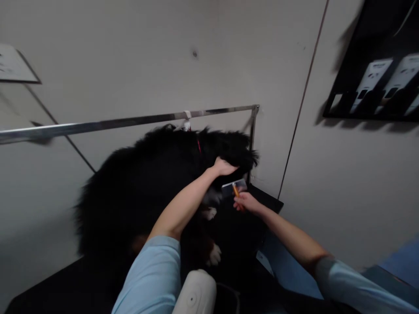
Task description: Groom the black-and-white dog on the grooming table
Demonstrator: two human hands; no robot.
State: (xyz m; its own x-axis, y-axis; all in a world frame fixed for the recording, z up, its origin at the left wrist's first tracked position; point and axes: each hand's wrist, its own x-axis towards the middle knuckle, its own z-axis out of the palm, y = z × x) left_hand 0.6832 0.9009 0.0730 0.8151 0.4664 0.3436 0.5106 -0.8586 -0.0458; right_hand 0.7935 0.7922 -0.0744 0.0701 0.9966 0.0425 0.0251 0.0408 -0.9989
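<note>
On the black table [266, 199], your right hand [247, 202] grips the orange-handled brush [236, 190]; left hand [225, 166] at the dog's head [233, 146], hold unclear. Steady it there, stroke lightly.

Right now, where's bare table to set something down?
Table looks bare between the dog's paws and right hand; near-left corner, beside the left sleeve, probably too, though dark. Crowded: around the brush, with left hand and head close.

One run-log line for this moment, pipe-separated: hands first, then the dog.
left hand: at dog's head | right hand: gripping orange-handled tool | dog: on black table, red band at neck
</note>
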